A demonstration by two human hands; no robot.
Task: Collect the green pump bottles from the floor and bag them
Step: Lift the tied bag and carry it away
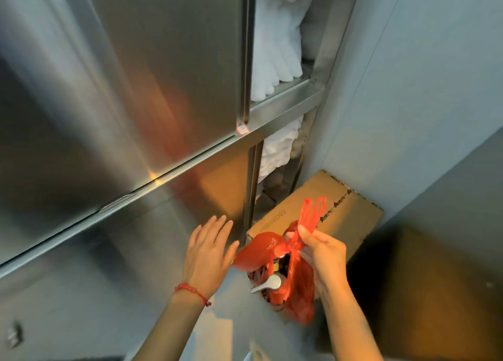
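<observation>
A red plastic bag (295,292) hangs in the lower middle of the head view, its two loop handles sticking up. My right hand (324,254) pinches the bag at the base of those handles. Inside the bag's mouth a white pump head (268,284) and dark bottle tops show; the bottles' bodies are hidden by the red film. My left hand (209,249) is spread open just left of the bag, fingers apart, close to the bag's puffed left side. A red string bracelet sits on my left wrist.
A tall stainless steel cabinet (122,115) fills the left. Its open right section holds stacked white towels (275,47) on shelves. A closed cardboard box (326,216) stands on the floor behind the bag, against a pale wall (422,88).
</observation>
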